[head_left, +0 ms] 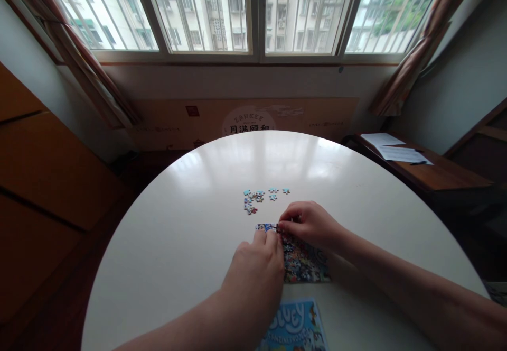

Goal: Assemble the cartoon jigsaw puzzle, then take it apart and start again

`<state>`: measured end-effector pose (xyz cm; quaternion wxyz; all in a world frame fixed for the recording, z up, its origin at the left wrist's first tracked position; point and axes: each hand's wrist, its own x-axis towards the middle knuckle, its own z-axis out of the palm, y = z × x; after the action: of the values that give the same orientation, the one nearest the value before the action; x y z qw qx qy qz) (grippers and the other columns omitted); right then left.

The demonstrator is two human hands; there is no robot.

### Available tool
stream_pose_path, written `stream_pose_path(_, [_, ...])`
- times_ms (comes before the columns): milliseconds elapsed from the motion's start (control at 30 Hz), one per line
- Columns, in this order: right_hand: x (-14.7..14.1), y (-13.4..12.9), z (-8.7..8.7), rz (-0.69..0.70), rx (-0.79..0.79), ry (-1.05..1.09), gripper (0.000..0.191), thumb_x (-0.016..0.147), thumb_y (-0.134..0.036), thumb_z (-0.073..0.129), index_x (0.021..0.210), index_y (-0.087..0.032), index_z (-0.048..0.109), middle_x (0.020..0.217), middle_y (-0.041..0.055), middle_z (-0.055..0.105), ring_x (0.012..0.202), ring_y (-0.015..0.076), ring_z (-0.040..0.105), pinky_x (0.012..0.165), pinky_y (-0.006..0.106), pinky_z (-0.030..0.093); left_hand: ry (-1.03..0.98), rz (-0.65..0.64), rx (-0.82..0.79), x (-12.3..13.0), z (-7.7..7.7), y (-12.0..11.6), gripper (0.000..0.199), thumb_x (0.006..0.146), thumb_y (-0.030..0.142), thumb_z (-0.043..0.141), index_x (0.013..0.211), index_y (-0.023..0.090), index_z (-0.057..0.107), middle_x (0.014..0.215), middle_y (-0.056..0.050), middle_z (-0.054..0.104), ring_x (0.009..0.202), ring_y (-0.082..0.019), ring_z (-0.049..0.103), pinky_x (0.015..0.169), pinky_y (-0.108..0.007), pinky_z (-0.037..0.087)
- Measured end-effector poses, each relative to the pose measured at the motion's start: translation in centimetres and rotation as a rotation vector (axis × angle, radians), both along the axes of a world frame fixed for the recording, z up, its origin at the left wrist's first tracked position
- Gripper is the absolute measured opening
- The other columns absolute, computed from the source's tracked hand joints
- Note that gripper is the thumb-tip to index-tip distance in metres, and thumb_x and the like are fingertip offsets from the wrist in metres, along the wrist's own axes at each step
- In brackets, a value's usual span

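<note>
- White and glossy, the round table (170, 240) carried a joined puzzle (304, 267) at its near part, in front of the person.
- From the right hand (312, 228), whose fingertips met the puzzle's far edge, most of the picture lay towards the person; its right part ran out under that hand's wrist.
- The left hand (256, 266) covered the left side, fingertips resting on the surface just short of the far edge. Both hands touched the puzzle, their fingertips side by side, so neither was clearly nearer.
- The long axis seemed to run left to right, though the covered side left this unsure.
- The right thumb and forefinger came together in a pinch; whether a piece sat between them I could not tell. The left fingers lay bent over the puzzle, and any grasp was hidden.
- Beyond the fingertips and mostly to their left lay a cluster of loose pieces (248, 203), apart from the puzzle.
- Nearer the person, a blue printed sheet (299, 316) lay partly behind the left hand.
</note>
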<state>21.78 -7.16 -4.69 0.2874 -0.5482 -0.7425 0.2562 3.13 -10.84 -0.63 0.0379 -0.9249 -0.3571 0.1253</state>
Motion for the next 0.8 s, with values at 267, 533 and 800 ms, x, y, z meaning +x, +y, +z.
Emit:
stream_pose_path(267, [0.2,0.4,0.2,-0.004,-0.048,0.016,0.009,0.083,-0.022,0.069,0.082,-0.022,0.079,0.081,0.0015,0.073,0.074,0.0124,0.064,0.07,0.025,0.047,-0.004,-0.01,-0.005,-0.1,-0.1,0.0,0.047,0.086,0.008,0.044,0.128,0.01,0.063,0.114,-0.017,0.064,0.096,-0.029,0.057,0.068,-0.038,0.056])
stream_pose_path(533, [0.3,-0.1,-0.2,0.07,0.076,0.052,0.011,0.085,-0.02,0.067,0.083,-0.02,0.078,0.083,0.0026,0.071,0.075,0.0108,0.062,0.07,0.023,0.048,-0.005,-0.006,-0.036,0.0,0.1,0.2,0.045,0.085,0.008,0.046,0.126,0.009,0.064,0.114,-0.018,0.064,0.095,-0.029,0.057,0.068,-0.037,0.055])
stream_pose_path(800, [0.4,-0.2,-0.2,0.056,0.047,0.091,0.011,0.085,-0.021,0.067,0.082,-0.02,0.077,0.08,0.0024,0.07,0.07,0.0095,0.06,0.063,0.022,0.045,-0.08,0.023,-0.087,-0.4,1.0,0.7,0.045,0.083,0.01,0.053,0.127,0.009,0.062,0.111,-0.016,0.067,0.095,-0.027,0.061,0.071,-0.036,0.055])
